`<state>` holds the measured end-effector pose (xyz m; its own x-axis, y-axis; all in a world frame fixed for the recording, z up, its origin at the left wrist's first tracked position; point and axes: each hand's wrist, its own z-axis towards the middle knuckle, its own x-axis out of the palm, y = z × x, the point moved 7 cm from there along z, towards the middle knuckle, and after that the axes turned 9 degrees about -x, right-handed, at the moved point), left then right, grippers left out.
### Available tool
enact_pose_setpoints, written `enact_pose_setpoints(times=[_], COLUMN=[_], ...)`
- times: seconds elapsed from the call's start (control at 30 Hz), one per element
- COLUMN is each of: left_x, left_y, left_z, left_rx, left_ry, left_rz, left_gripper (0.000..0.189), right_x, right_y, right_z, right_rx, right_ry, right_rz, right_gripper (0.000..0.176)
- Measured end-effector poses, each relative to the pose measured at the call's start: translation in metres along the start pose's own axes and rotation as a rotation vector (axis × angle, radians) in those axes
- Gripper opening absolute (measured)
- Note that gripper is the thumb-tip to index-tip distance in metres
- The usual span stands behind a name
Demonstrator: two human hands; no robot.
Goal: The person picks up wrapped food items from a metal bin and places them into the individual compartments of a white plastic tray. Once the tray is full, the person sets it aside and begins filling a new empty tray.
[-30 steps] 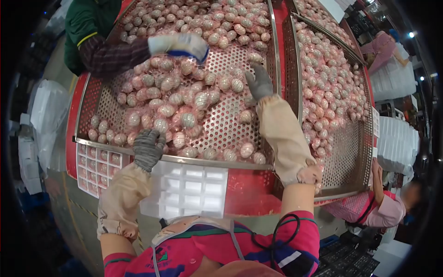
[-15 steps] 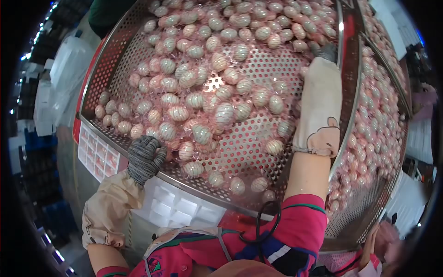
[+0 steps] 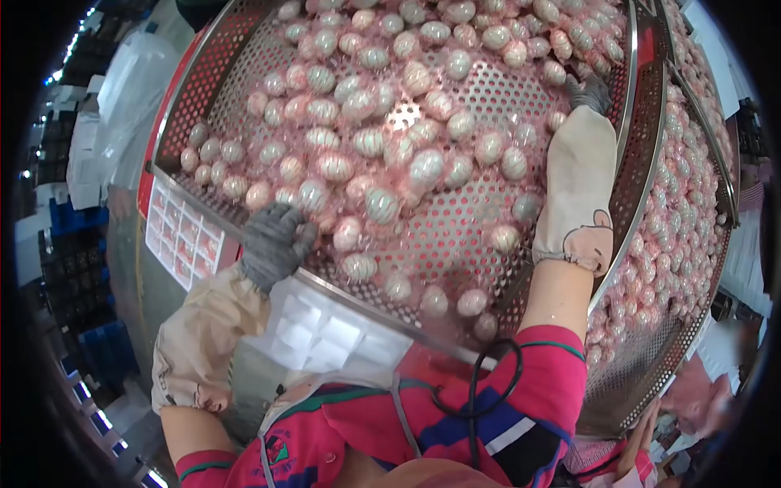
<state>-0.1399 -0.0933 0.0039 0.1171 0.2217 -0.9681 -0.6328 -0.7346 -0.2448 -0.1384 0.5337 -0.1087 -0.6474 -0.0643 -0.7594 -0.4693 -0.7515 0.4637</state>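
A perforated metal tray (image 3: 508, 89) holds many egg-shaped pieces in clear and pink wrappers (image 3: 382, 205). At the tray's near left rim is my left hand (image 3: 278, 241) in a grey glove, its fingers bent over the rim beside the wrapped pieces; what its fingertips touch is hidden. My right hand (image 3: 589, 93), also gloved in grey, reaches to the far right part of the tray, next to the side wall and the pile there. Its fingers are spread against the wrapped pieces, with none visibly gripped. Pale sleeve covers are on both forearms.
Beyond the divider on the right, a second perforated tray holds more wrapped pieces (image 3: 651, 252). Below the near rim sit a white compartment tray (image 3: 329, 329) and another with pieces in its cells (image 3: 181, 236). Part of another person (image 3: 643, 443) shows at the lower right.
The whole view has shifted, so the tray appears further right and higher. My right hand's fingers are now more spread at the pile. My left hand remains at the rim.
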Motion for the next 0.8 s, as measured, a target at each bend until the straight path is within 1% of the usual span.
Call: enact_pose_setpoints(times=[0.03,0.07,0.13,0.2,0.27,0.3,0.33,0.37,0.4,0.43,0.47,0.5,0.53,0.6,0.63,0.67,0.7,0.73,0.8], left_x=[0.001,0.002,0.002,0.0,0.0,0.011,0.016,0.012,0.006,0.004,0.008,0.011,0.008,0.03,0.033,0.046,0.056,0.06,0.066], left_y=[0.0,0.002,0.005,0.005,0.006,0.017,0.021,0.022,0.021,0.021,0.019,0.017,0.014,0.023,0.025,0.025,0.024,0.025,0.025], left_z=[-0.002,-0.002,-0.005,-0.008,-0.01,-0.012,-0.013,-0.013,-0.013,-0.012,-0.012,-0.01,-0.005,0.002,0.009,0.016,0.022,0.028,0.033], left_rx=[0.004,0.012,-0.034,-0.02,-0.038,-0.09,-0.09,-0.07,-0.05,-0.047,-0.033,-0.016,-0.011,-0.15,-0.132,-0.068,-0.007,0.014,0.02], left_ry=[0.004,-0.001,0.022,0.01,-0.008,0.111,0.106,-0.021,-0.151,-0.16,-0.095,-0.034,-0.044,0.355,0.35,0.375,0.398,0.394,0.328], left_rz=[-0.003,-0.004,0.007,-0.009,0.015,0.015,0.011,0.004,-0.006,-0.014,0.05,0.114,0.104,0.003,-0.004,0.035,0.073,0.067,0.068], left_gripper=[0.017,0.018,0.019,0.019,0.019,0.025,0.025,0.033,0.043,0.043,0.052,0.062,0.062,0.066,0.066,0.065,0.065,0.065,0.062], right_x=[0.003,0.005,0.013,0.031,0.008,0.008,0.012,0.018,-0.005,-0.018,-0.029,-0.038,-0.046,-0.065,-0.071,-0.076,-0.069,-0.084,-0.134], right_y=[0.011,0.018,0.058,0.068,0.114,0.122,0.13,0.136,0.162,0.174,0.18,0.183,0.183,0.185,0.183,0.181,0.173,0.185,0.224], right_z=[-0.014,-0.027,-0.067,-0.101,-0.136,-0.153,-0.173,-0.192,-0.21,-0.231,-0.251,-0.267,-0.281,-0.306,-0.318,-0.327,-0.33,-0.332,-0.339], right_rx=[-0.127,-0.131,-0.126,-0.289,-0.248,-0.257,-0.264,-0.297,-0.265,-0.208,-0.149,-0.152,-0.138,-0.117,-0.032,0.051,0.007,0.017,-0.159], right_ry=[0.142,0.159,0.475,0.417,0.505,0.559,0.609,0.681,0.724,0.717,0.711,0.702,0.666,0.622,0.675,0.724,0.641,0.625,0.419], right_rz=[-0.313,-0.315,0.084,0.064,-0.034,0.049,0.137,0.064,0.065,0.153,0.239,0.227,0.198,0.16,0.18,0.198,0.192,0.179,0.225], right_gripper=[0.057,0.057,0.056,0.055,0.057,0.058,0.059,0.063,0.063,0.06,0.057,0.057,0.057,0.056,0.058,0.06,0.057,0.057,0.051])
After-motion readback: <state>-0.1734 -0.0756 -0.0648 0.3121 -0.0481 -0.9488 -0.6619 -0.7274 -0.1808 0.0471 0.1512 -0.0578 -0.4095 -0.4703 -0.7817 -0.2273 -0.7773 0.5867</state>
